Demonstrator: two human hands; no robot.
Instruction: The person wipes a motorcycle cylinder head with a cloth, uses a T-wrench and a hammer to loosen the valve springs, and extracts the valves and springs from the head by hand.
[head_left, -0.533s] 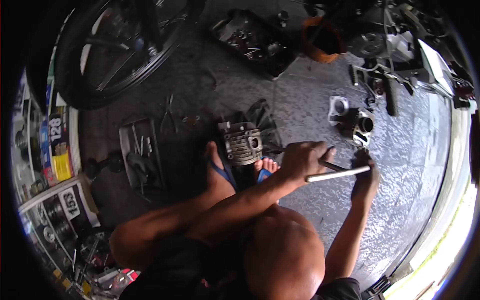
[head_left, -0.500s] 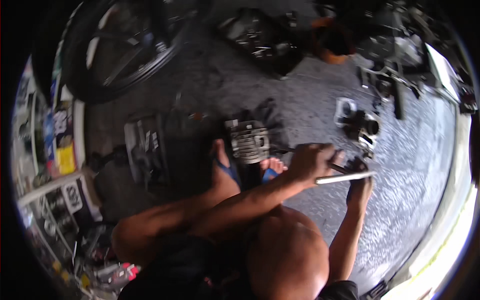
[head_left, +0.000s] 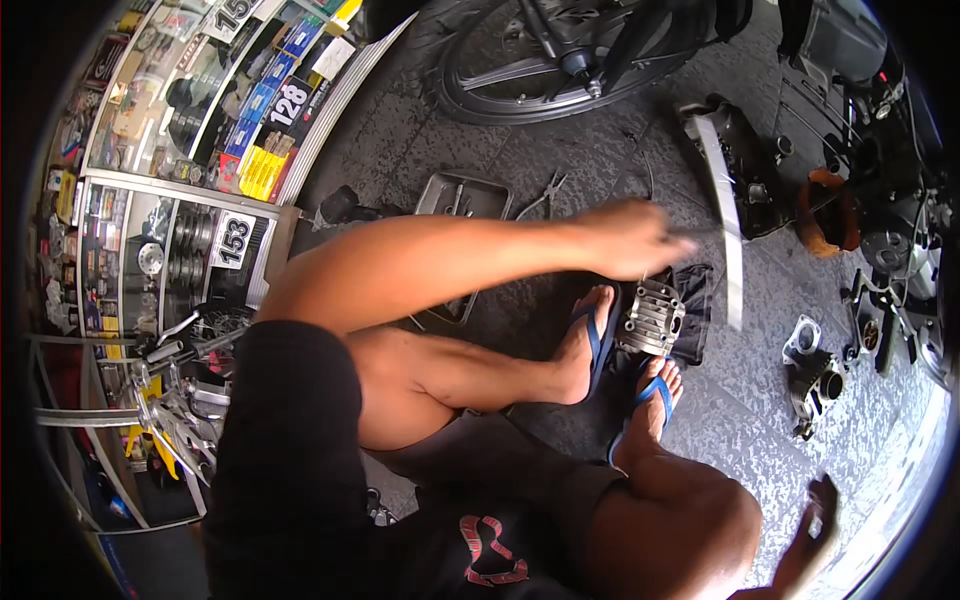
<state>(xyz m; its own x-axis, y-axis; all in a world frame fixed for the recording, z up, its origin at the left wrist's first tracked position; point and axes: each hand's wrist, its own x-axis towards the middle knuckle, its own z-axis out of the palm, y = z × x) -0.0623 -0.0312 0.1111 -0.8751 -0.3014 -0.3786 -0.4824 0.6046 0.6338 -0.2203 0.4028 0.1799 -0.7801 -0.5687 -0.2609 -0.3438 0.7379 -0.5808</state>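
My left hand (head_left: pixel 630 238) reaches across from the left, above a finned metal engine cylinder head (head_left: pixel 655 318). Motion smears its fingers, but they look closed round the dark shaft of a T-handle wrench, whose pale crossbar (head_left: pixel 722 215) stands out to the right of the hand. The cylinder head lies on a dark cloth (head_left: pixel 692 335) between my sandalled feet. At the lower right is my right hand (head_left: pixel 820 515), raised and seen from the side, fingers apart; I see nothing held in it.
A grey metal tray (head_left: pixel 465 190) and pliers (head_left: pixel 545 195) lie beyond my left arm. An engine cylinder (head_left: pixel 818 388) and a flat gasket (head_left: pixel 803 340) lie right. Farther off are a wheel (head_left: pixel 490 85), an orange container (head_left: pixel 828 215) and motorcycle parts. Glass display shelves (head_left: pixel 180 190) line the left.
My hands have come apart: both were together at the T-handle wrench; now only the left has it, over the cylinder head. The right is lower, near the edge. The view has swung left.
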